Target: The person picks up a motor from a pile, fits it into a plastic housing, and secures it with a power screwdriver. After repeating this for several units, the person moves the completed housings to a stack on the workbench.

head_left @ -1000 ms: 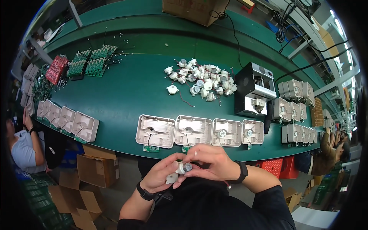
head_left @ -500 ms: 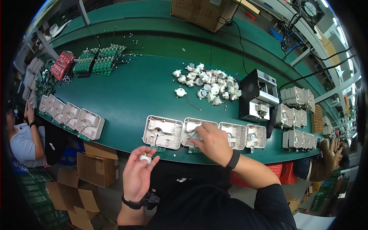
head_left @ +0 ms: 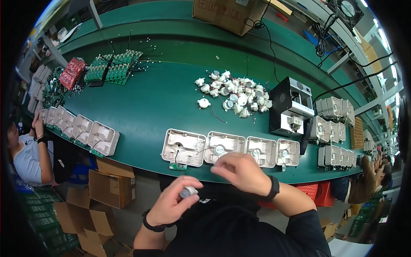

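Observation:
My left hand (head_left: 174,201), off the table's front edge, has its fingers closed round a small round white part (head_left: 188,192) with a grey face. My right hand (head_left: 246,173) is over the front edge of the second white plastic housing (head_left: 227,140); its fingers are slightly bent and I see nothing between them. A round grey-faced part (head_left: 219,149) sits inside that housing. To its left, an open white housing (head_left: 184,147) has a dark wire and a green circuit board (head_left: 178,166) at its front edge. Two more housings, the nearer with a round part (head_left: 256,153), stand to the right.
A heap of round white wired parts (head_left: 239,95) lies on the green table (head_left: 145,98) beside a black and silver machine (head_left: 291,107). Green circuit boards (head_left: 113,67) lie at the far left. Stacked housings (head_left: 336,156) stand right. A co-worker (head_left: 32,158) sits at left.
My right hand has drawn back toward me from the second housing, uncovering the round part inside. My left hand has moved right and nearer to me, still holding its part.

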`<state>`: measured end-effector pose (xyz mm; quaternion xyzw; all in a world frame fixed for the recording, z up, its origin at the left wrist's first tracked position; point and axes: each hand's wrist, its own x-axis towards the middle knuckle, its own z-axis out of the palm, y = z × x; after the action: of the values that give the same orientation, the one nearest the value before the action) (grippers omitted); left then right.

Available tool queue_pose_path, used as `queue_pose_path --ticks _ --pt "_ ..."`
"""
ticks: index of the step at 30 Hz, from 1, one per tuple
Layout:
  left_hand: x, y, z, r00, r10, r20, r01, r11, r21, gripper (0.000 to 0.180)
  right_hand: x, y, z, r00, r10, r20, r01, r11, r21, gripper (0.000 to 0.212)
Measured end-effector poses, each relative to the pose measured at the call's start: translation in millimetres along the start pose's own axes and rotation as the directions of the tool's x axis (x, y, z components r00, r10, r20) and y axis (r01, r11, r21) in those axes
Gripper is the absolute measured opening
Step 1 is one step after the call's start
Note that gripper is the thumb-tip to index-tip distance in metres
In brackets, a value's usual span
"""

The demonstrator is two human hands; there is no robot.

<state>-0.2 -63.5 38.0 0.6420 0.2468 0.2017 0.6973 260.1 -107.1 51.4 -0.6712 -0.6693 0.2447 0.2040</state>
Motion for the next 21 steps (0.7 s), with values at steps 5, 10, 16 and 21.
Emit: queue_pose_path --ticks 5,10,16,21 --pt "14.0 12.2 13.8 0.969 0.086 0.231 -0.156 0.939 0.307 0.031 4.3 -9.6 15.0 0.921 0.029 0.388 -0.308 0.665 0.681 0.020" --pt "4.6 -0.6 22.8 0.999 -0.006 0.040 0.004 0.999 0.048 0.034 4.3 -19.3 13.4 0.977 0.106 0.187 -0.214 0.531 0.820 0.021" --pt "16.4 -9.9 14.5 0.960 0.153 -0.236 -0.068 0.940 0.335 0.036 -12.4 -37.7 13.1 0.932 -0.244 -0.268 0.346 0.820 0.456 0.013" --pt "29.8 2.4 1.1 0.925 0.293 -0.244 -0.032 0.697 0.716 0.034 -33.1 -47.4 8.2 0.800 -0.520 -0.301 0.594 0.756 0.275 0.028"
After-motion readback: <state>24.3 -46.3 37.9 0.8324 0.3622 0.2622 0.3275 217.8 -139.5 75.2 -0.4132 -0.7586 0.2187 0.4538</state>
